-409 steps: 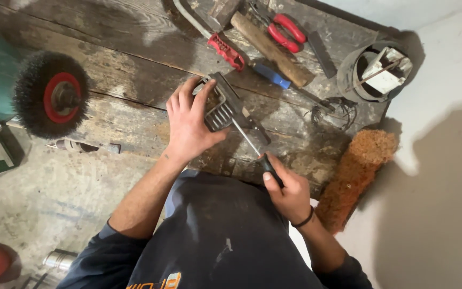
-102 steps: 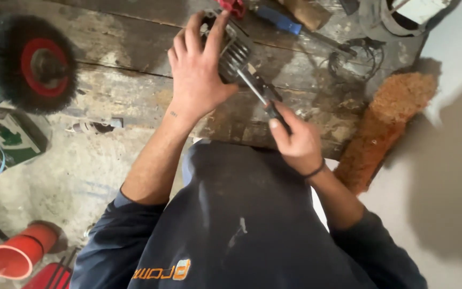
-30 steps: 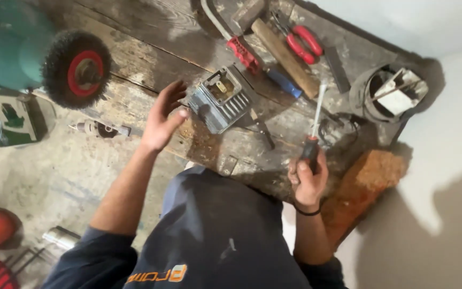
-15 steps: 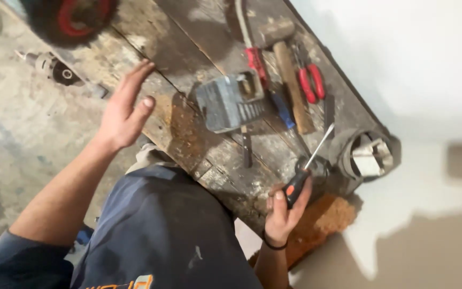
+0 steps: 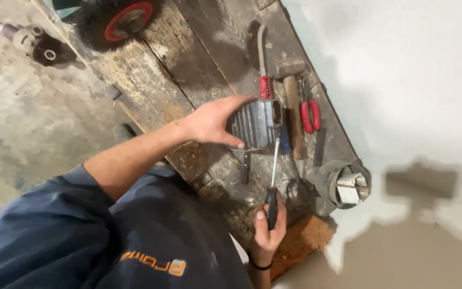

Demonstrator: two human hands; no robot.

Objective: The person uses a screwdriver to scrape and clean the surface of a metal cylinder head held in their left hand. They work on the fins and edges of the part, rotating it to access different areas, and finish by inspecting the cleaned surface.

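Ribbed metal housing [image 5: 256,124] back under left hand [image 5: 212,120], fingers curled round edge; right hand [image 5: 268,227] still fisted on screwdriver [image 5: 271,200], tip returned beside housing.

No packages, labels, signs or screens in view. Only printed matter: orange lettering on the dark blue shirt [image 5: 153,261], at bottom of frame.

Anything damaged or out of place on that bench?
Nothing broken that shows. The bench planks are worn and stained. Hammer, red pliers and a red-handled bar lie loose beside the finned metal part that the left hand grips. The right hand holds a screwdriver.
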